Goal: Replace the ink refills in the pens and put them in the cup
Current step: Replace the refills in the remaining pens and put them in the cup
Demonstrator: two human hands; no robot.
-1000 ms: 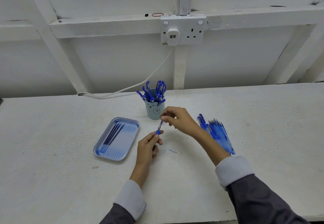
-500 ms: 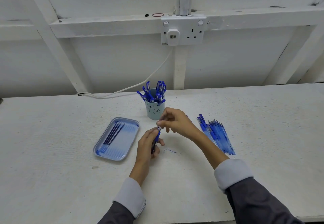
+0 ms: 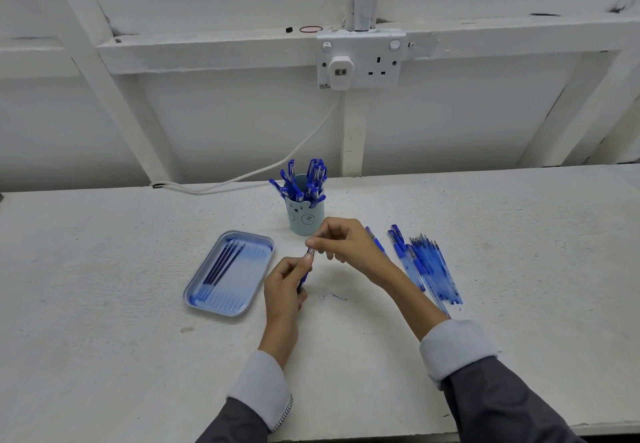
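tray [image 3: 250, 281] far left on the counter [image 3: 104, 338], a few dark refills [image 3: 223, 264] lying in it lengthwise.

left grip [image 3: 284, 286] just right of the tray, fingers wrapped round the lower barrel of the pen [image 3: 304, 276]. Pen's long axis runs up and slightly right out of the fist, top end clear of the fingers.

cup [image 3: 304, 219] directly beyond, already crowded with pens, caps up.

right grip [image 3: 346, 243] meets the pen's top end from the right, thumb and forefinger pinched on it. Whether that's the nose cone or the refill: too small to tell.

loose pens [image 3: 427, 266] fanned on the counter further right, untouched.

key relation: both grips are on one axis, left low, right high. Judging by that, any screwing or pushing goes along that line. The cup sits just beyond the top end, so the drop-off is a short reach forward.
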